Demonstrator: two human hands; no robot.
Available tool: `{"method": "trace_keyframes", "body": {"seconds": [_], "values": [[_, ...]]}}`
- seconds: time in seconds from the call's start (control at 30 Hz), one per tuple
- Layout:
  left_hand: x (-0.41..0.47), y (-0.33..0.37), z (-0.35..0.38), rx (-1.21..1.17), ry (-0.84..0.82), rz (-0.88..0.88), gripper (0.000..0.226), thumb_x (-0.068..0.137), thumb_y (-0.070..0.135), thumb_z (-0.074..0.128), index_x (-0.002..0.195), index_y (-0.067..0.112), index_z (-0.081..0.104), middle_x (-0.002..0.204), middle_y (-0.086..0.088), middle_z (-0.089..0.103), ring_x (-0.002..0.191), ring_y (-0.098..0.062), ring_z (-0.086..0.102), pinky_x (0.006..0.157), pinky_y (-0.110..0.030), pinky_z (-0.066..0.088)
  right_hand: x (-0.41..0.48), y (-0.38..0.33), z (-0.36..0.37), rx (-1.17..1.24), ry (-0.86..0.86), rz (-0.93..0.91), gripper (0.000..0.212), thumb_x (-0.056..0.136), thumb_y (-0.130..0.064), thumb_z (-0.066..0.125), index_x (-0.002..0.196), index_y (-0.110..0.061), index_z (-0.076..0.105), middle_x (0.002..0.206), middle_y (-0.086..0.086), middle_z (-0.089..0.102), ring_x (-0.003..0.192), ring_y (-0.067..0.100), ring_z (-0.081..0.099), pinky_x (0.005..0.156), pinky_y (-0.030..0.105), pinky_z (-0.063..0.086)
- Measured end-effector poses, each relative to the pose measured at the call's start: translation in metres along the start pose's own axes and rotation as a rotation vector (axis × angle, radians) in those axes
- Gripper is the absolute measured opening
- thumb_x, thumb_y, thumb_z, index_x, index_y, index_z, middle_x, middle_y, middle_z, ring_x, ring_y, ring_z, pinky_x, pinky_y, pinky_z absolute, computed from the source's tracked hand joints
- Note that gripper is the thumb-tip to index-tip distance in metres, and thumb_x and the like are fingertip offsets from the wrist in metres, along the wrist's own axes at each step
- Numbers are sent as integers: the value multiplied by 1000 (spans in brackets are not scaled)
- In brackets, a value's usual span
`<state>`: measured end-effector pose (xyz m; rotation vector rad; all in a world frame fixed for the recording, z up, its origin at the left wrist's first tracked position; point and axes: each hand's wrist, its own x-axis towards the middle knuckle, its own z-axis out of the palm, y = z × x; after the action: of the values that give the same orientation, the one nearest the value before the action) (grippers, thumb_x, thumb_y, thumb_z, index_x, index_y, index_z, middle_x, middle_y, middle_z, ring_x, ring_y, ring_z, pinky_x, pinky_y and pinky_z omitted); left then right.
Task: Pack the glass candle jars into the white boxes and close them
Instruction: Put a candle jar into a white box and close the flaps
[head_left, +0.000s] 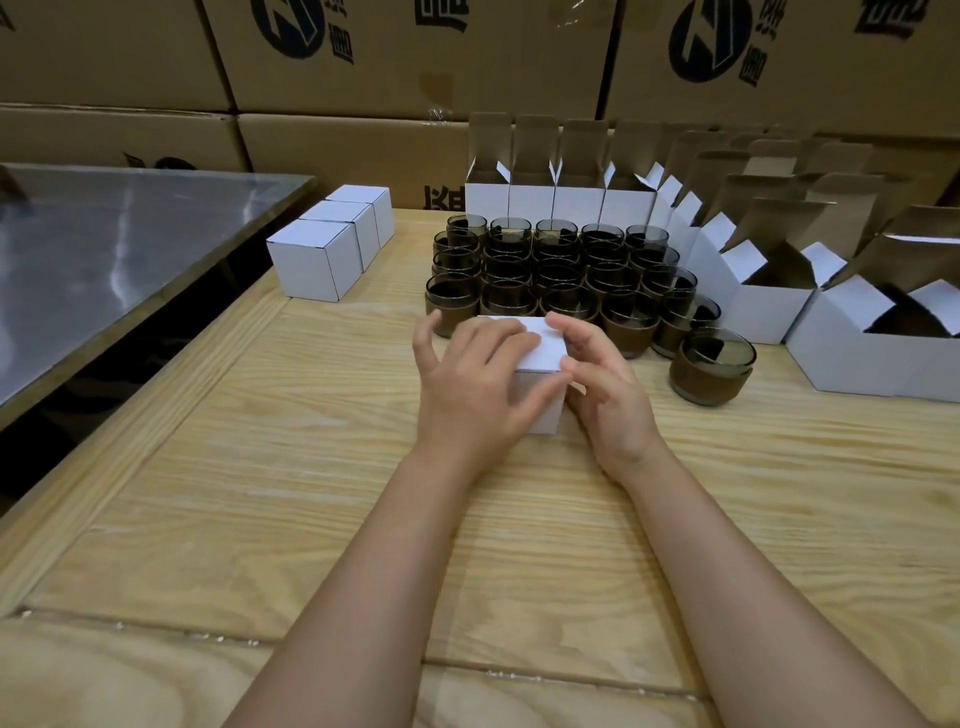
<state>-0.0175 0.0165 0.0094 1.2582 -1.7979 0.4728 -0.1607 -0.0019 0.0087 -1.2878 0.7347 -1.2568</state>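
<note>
Brown cartons: stacked wall along the far side; not part of the packing.
Wooden table: work surface, all the stock sits on its far half.
Steel table: to the left, beside the wooden one, nothing on it in view.
Open boxes: white, lids standing up, in a row along the far edge that curves round to the near right. What shows of their insides looks unfilled, though most interiors are hidden. These are the bulk of the work left.
Glass jars: dark, brown-banded, packed in a tight block at centre far, just in front of the open boxes. A couple of dozen, count unsure. All unpacked.
Closed boxes: three, in a line at far left, touching. Judged as the finished output so far.
Current box: centre, just near of the jar block, lid down or almost down. Jar inside cannot be seen; presumably loaded. Judged step: closing.
Lone jar: apart from the block, near right, likely next.
Left hand: fingers spread fairly flat over the lid, pressing down, thumb along the near face.
Right hand: fingers bent round the box's right edge, holding it there; whether the tuck flap is fully in is hidden.
Progress: early, three done against a large remainder.
</note>
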Motion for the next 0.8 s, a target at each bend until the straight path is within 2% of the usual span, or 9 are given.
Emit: {"method": "trace_keyframes", "body": {"seconds": [0.07, 0.17, 0.23, 0.33, 0.43, 0.5, 0.6, 0.8], "values": [[2, 2, -4, 70, -71, -23, 56, 79, 67, 52, 92, 15, 69, 100, 4, 68, 101, -17, 63, 110, -48, 14, 0, 0, 1, -17, -5, -3, 45, 81, -20, 52, 126, -20, 53, 125, -5, 56, 113, 7, 55, 91, 25, 47], [5, -7, -10, 139, -137, -101, 63, 70, 72, 53, 92, 13, 61, 99, 3, 65, 102, -17, 62, 111, -46, 7, -1, 0, 4, -77, 13, 30, 47, 88, -36, 54, 132, -24, 46, 132, 2, 54, 125, 17, 49, 102, 37, 43], [5, -23, -16, 181, -127, -136, 53, 72, 62, 63, 93, 13, 58, 99, 2, 63, 102, -19, 61, 111, -43, 5, -2, -2, 5, -92, 36, 41, 48, 85, -42, 44, 130, -26, 47, 132, 5, 55, 125, 19, 49, 106, 44, 40], [0, -61, -28, 237, -101, -263, 42, 74, 48, 71, 98, 16, 59, 110, -1, 60, 112, -20, 53, 108, -39, 8, -2, -3, 6, -117, 43, 40, 43, 88, -44, 50, 128, -27, 49, 126, 4, 59, 122, 19, 51, 103, 42, 43], [-5, -106, -41, 260, -74, -436, 49, 74, 46, 74, 110, 16, 60, 125, -8, 51, 120, -25, 41, 105, -43, 17, -1, -2, 5, -139, 44, 35, 44, 84, -44, 46, 124, -29, 52, 121, 5, 63, 119, 18, 54, 98, 38, 45], [-5, -134, -48, 301, -121, -536, 59, 74, 47, 74, 122, 17, 55, 134, -11, 42, 128, -29, 33, 108, -46, 16, 0, -1, 5, -166, 26, 33, 42, 83, -44, 45, 121, -28, 54, 118, 6, 65, 117, 18, 55, 98, 40, 45], [0, -169, -54, 339, -184, -566, 66, 79, 40, 72, 134, 16, 45, 142, -11, 34, 139, -26, 22, 113, -46, 11, 1, 1, 4, -207, -5, 36, 41, 85, -43, 44, 120, -26, 57, 114, 4, 67, 115, 17, 57, 99, 41, 45], [17, -204, -49, 295, -239, -570, 65, 84, 35, 69, 140, 15, 40, 147, -8, 32, 145, -21, 14, 117, -47, 14, 3, 4, 3, -230, -16, 39, 38, 86, -42, 45, 118, -28, 59, 111, 2, 69, 113, 16, 60, 100, 42, 44]]}}
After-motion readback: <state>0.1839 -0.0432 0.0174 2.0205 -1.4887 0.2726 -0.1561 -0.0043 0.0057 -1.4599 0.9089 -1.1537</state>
